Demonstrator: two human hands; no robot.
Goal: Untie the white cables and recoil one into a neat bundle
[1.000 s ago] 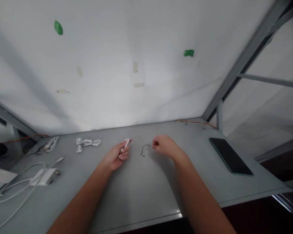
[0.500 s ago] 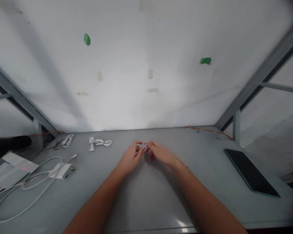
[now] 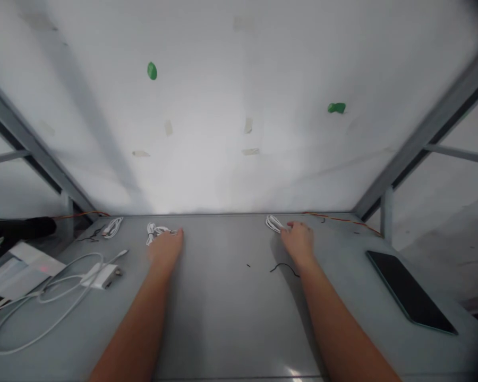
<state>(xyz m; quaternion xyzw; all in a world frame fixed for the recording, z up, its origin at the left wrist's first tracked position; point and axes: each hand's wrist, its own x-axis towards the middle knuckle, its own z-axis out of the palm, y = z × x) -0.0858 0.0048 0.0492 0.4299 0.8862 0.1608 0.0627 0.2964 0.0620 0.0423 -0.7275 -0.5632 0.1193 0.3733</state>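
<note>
My right hand [image 3: 298, 241] rests far out on the grey table [image 3: 223, 318], its fingertips closed on a small coil of white cable [image 3: 273, 223] that lies on the surface. Just behind its wrist lies a thin black twist tie [image 3: 283, 267], with a tiny black scrap [image 3: 248, 265] to its left. My left hand [image 3: 165, 248] reaches to the far left and touches a tied bundle of white cable [image 3: 154, 232]. It is smeared by motion, so its fingers are unclear.
Another white cable bundle [image 3: 112, 227] lies at the back left. A white charger with a long looped cord [image 3: 99, 276] and some papers [image 3: 19, 265] sit on the left. A dark tablet [image 3: 410, 292] lies on the right. A white wall backs the table, with metal frame posts at both sides.
My hands were together at the table's middle with the white coil. They have parted: the right carried the coil to the back right, the left swung to the left bundle. The black tie lies loose.
</note>
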